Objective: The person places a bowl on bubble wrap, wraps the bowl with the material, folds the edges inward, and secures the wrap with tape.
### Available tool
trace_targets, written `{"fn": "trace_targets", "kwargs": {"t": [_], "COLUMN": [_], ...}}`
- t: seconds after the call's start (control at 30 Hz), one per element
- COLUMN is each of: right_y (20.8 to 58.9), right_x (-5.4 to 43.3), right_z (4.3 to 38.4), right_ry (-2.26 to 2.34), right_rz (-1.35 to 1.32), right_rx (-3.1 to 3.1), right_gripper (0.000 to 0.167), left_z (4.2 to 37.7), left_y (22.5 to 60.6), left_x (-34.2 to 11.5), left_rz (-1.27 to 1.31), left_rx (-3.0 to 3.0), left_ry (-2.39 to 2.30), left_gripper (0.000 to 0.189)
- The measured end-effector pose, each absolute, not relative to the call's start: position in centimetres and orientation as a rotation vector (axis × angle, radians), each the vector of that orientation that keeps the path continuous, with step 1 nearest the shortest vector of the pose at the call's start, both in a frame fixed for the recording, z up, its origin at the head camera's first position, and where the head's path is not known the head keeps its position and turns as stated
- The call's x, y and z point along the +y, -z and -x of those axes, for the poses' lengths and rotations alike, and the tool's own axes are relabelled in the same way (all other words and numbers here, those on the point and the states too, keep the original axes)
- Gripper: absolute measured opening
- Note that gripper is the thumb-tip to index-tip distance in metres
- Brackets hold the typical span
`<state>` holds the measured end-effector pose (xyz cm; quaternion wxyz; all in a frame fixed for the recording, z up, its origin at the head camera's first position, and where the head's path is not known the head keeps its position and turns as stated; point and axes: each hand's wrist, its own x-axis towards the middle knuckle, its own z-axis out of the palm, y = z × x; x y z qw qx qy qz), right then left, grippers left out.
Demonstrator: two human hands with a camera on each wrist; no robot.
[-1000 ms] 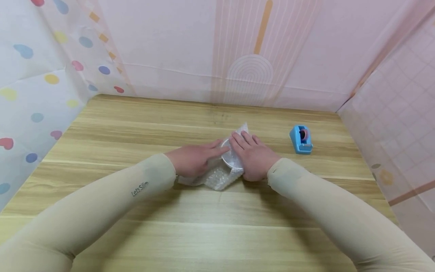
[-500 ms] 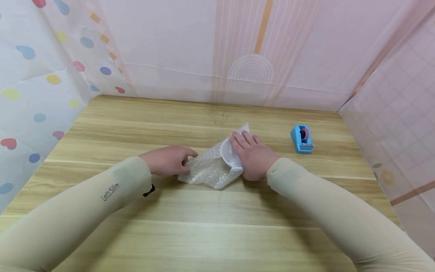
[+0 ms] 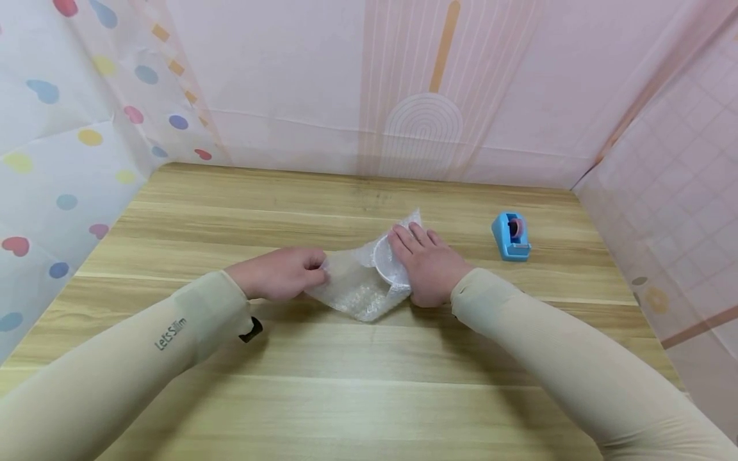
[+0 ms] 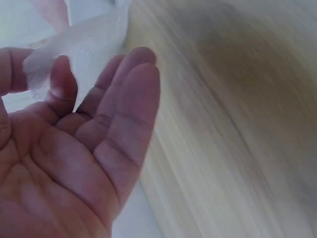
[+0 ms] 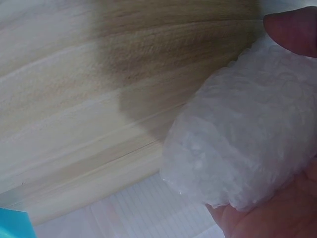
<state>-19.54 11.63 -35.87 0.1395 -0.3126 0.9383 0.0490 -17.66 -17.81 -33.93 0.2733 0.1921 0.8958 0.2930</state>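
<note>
Clear bubble wrap lies on the wooden table, part of it bunched around a round vessel with a white rim. My left hand pinches the wrap's left end between thumb and fingers. In the left wrist view, thumb and index finger hold the wrap's edge while the other fingers stay loose. Over the vessel's right side lies my right hand, fingers spread across the wrapped rim. From the right wrist, the wrapped vessel sits between thumb and palm. Most of its body is hidden by wrap and hand.
A blue tape dispenser with a pink roll stands to the right, beyond my right hand. The wooden tabletop extends toward me. Patterned sheets close off the back and both sides.
My left hand has drawn back to the left from the vessel's rim, then taken hold of the wrap's left end, which now lifts slightly. My right hand stays in place.
</note>
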Motion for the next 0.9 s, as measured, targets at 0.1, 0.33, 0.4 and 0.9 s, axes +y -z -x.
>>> {"fn": "trace_targets", "kwargs": {"t": [0.1, 0.33, 0.4, 0.9], "right_y": [35.8, 35.8, 35.8, 35.7], "right_x": [11.6, 11.6, 11.5, 11.5], "right_z": [19.5, 19.5, 19.6, 19.6], "right_ry": [-0.141, -0.150, -0.150, -0.153], "right_rz": [0.901, 0.902, 0.905, 0.897], "right_rx": [2.711, 2.710, 2.710, 2.707], "right_gripper": [0.109, 0.108, 0.108, 0.109], "left_z": [17.6, 17.5, 17.5, 17.6], "left_y": [33.7, 33.0, 32.9, 32.7], "left_x": [-17.4, -16.0, -15.5, -13.1], "left_rz": [-0.498, -0.509, -0.497, -0.556], "left_rx": [2.387, 2.333, 2.323, 2.390], "left_ry": [-0.898, -1.091, -1.126, -1.157], "left_gripper": [0.024, 0.035, 0.035, 0.033]}}
